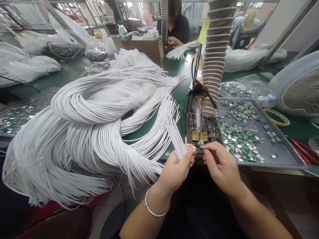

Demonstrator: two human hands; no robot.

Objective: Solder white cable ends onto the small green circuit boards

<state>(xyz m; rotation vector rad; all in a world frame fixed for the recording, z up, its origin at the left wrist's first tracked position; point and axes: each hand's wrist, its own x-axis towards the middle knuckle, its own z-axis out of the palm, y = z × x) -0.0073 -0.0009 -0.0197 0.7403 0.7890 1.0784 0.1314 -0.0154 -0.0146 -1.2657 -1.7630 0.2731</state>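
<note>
My left hand (175, 169) is closed around a small bunch of white cables (177, 137), their ends pointing up. My right hand (219, 167) pinches a thin solder wire (225, 161) and touches a small green-and-silver part (200, 149) between both hands' fingertips. Just above stands a soldering iron (198, 114) held tip-down in a stand over a dirty sponge tray (199, 131). A big looped heap of white cables (94, 122) lies on the green table to my left.
A grey tray (279, 152) of several small green parts sits at right. A ribbed fume hose (216, 56) hangs behind the iron. A white fan (296, 89), red-handled pliers (304, 147), a cardboard box (147, 48) and a seated person (175, 28) lie beyond.
</note>
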